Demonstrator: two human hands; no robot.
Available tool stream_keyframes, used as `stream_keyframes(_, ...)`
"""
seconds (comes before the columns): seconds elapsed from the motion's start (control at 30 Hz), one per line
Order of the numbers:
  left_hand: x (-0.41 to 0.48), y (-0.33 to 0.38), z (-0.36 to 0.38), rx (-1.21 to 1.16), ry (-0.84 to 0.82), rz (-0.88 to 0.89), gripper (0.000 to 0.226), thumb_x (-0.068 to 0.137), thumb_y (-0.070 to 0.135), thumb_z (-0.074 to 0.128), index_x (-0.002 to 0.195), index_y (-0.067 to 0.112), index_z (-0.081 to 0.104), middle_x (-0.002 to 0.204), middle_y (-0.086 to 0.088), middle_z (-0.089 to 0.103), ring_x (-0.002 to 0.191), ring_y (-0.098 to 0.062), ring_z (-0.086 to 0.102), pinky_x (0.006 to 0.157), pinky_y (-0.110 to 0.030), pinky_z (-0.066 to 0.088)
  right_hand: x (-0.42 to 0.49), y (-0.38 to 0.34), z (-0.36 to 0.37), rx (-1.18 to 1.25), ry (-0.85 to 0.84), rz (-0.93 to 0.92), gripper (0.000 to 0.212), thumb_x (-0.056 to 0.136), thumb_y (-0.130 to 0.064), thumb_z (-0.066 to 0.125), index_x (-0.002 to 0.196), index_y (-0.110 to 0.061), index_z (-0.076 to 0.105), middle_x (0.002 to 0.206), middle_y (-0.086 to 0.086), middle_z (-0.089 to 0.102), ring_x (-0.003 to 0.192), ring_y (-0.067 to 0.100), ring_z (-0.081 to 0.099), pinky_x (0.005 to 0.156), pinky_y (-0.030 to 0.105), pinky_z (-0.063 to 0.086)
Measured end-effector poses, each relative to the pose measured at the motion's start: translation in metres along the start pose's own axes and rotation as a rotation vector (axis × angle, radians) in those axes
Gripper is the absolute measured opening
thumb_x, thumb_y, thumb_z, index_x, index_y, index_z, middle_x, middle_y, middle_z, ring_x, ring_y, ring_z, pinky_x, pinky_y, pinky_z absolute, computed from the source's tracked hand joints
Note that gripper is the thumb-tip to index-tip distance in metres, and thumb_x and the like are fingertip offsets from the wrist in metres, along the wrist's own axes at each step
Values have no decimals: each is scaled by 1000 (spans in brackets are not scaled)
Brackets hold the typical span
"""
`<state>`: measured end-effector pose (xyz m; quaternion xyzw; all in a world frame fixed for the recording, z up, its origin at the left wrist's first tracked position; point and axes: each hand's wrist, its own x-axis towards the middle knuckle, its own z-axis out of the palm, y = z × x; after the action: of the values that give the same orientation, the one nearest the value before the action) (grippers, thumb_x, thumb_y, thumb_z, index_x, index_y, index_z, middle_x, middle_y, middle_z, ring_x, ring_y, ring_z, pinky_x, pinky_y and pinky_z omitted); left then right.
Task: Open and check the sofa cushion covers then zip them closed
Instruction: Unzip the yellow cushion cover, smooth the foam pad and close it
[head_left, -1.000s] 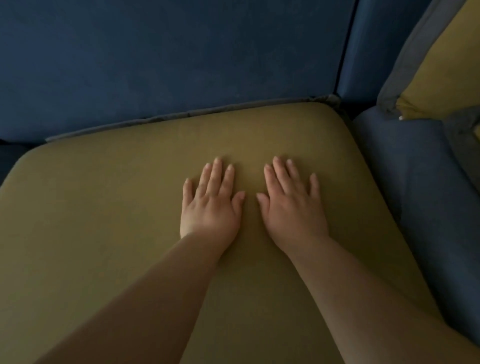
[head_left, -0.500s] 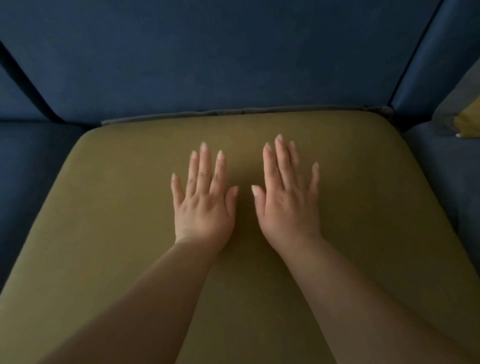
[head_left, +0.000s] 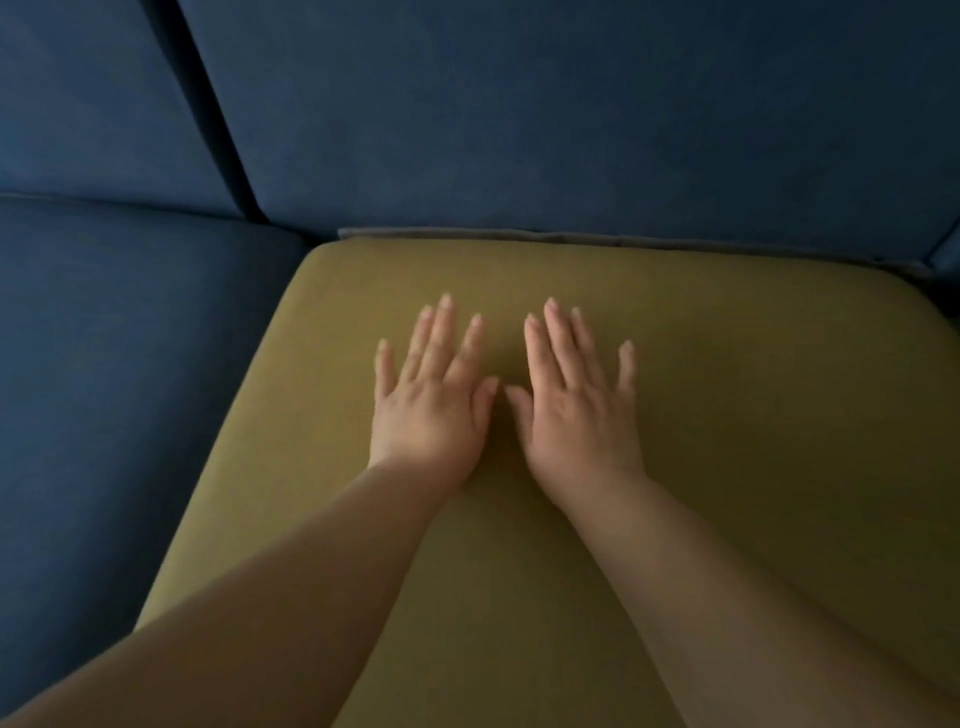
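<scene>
Flat under the straight, slightly spread fingers of the left hand and right hand lies the olive cushion, thumbs nearly touching.

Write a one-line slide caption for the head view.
Left hand and right hand press flat, side by side, on an olive seat cushion set against a dark blue sofa back.

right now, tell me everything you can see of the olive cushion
The olive cushion is a seat pad with rounded corners and smooth, matte fabric. It lies flat on the sofa, its back edge against the blue backrest, where a grey strip runs along it. A blue seat sits at its left. The left hand and right hand rest flat on its top, side by side, fingers straight. No zip shows.
</scene>
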<state>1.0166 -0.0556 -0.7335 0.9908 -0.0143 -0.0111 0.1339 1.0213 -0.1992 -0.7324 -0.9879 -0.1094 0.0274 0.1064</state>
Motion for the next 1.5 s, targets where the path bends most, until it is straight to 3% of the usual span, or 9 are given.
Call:
stream_keyframes(0.07, -3, -22, -9, 17, 85, -70, 60, 99, 45, 21, 151, 33, -7, 154, 7, -26, 143, -12, -25, 115, -44, -16, 4, -22, 0, 59, 98, -47, 68, 98, -46, 22, 156, -18, 1, 164, 2, -10, 151, 21, -8, 117, 55, -4)
stream_keyframes(0.17, -18, -56, -2, 59, -77, -179, 59, 98, 52, 13, 153, 35, -1, 159, 10, -16, 144, -9, -20, 119, -45, -9, 3, -45, 26, 10, -138, -100, 66, 100, -51, 16, 156, -21, -2, 164, 0, -10, 150, 20, -10, 117, 51, -6)
stream_keyframes(0.37, -23, -64, 9, 49, -73, -172, 57, 99, 53, 8, 152, 36, -1, 160, 10, -12, 145, -10, -19, 118, -43, -10, 2, -46, 43, -64, -177, -79, 73, 89, -53, -3, 156, -25, 2, 165, -4, -5, 151, 17, -7, 118, 51, -2)
stream_keyframes(0.53, -20, -69, -6, -58, -114, -149, 55, 100, 50, 13, 152, 35, 5, 161, 8, -10, 145, -8, -16, 118, -41, -10, 6, -62, 21, -79, -222, 2, 63, 102, -48, 19, 156, -24, -4, 164, -3, -14, 150, 18, -13, 118, 56, -3)
stream_keyframes(0.67, -37, -98, -35, -27, 110, -141, 56, 99, 48, 9, 151, 33, -4, 155, 9, -25, 143, -11, -25, 115, -44, -16, 2, -110, 4, 56, 130, -90, 68, 100, -41, 31, 156, -18, 0, 162, 2, -13, 151, 23, -6, 117, 56, -3)
stream_keyframes(0.9, -70, -133, -11, 44, -160, -176, 58, 99, 54, 12, 152, 34, -3, 159, 9, -17, 143, -10, -24, 118, -46, -9, -13, -130, 62, -73, -163, -111, 62, 96, -44, 23, 151, -17, 35, 160, 3, 28, 147, 25, 24, 113, 59, 22)
stream_keyframes(1.17, -70, -126, -21, 15, -143, -176, 59, 99, 54, 12, 153, 34, 3, 158, 11, -19, 143, -10, -24, 117, -47, -13, -14, -130, 53, -68, -131, -126, 64, 97, -46, 16, 156, -19, 20, 164, 1, 10, 151, 22, 8, 117, 57, 10)
stream_keyframes(1.3, -96, -101, -33, 4, 5, -128, 59, 95, 55, 3, 150, 35, -7, 151, 12, -30, 141, -12, -31, 112, -46, -22, -39, -114, 26, 0, 161, -24, 70, 99, -46, 28, 157, -15, 4, 163, 4, -8, 151, 25, -1, 117, 55, -2)
stream_keyframes(1.5, -124, -91, -10, 88, -124, -106, 63, 93, 59, 3, 152, 37, -2, 157, 11, -21, 143, -11, -26, 115, -47, -17, -84, -88, 43, -69, -29, -51, 70, 94, -50, 25, 154, -13, 26, 163, 7, 16, 149, 26, 17, 115, 61, 16)
